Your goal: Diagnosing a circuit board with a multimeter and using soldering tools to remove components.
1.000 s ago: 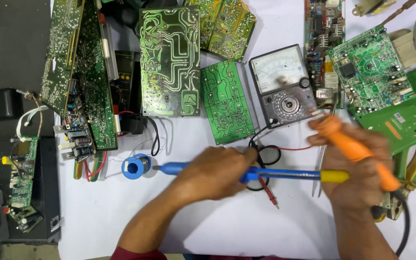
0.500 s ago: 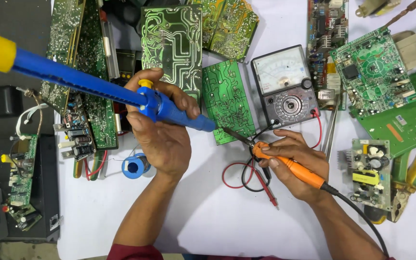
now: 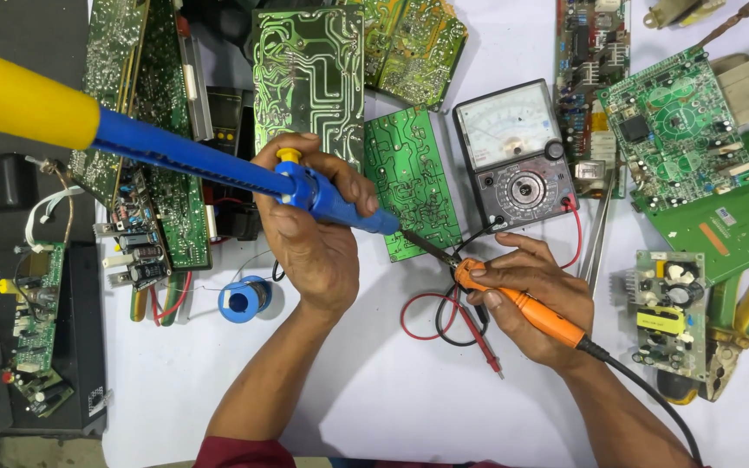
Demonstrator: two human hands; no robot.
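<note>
The left hand (image 3: 314, 234) is gripping a blue desoldering pump (image 3: 218, 165) with its fingers wrapped around the barrel and the thumb resting near the yellow button (its yellow plunger end is running off toward the upper left). The right hand (image 3: 535, 299) is pinching an orange soldering iron (image 3: 522, 303) like a pen. Between the two hands, the tips of both tools are meeting, seemingly touching, just below a small green circuit board (image 3: 411, 178). An analog multimeter (image 3: 513, 156) is lying just above the right hand, and a blue solder spool (image 3: 243, 300) is sitting beside the left wrist.
</note>
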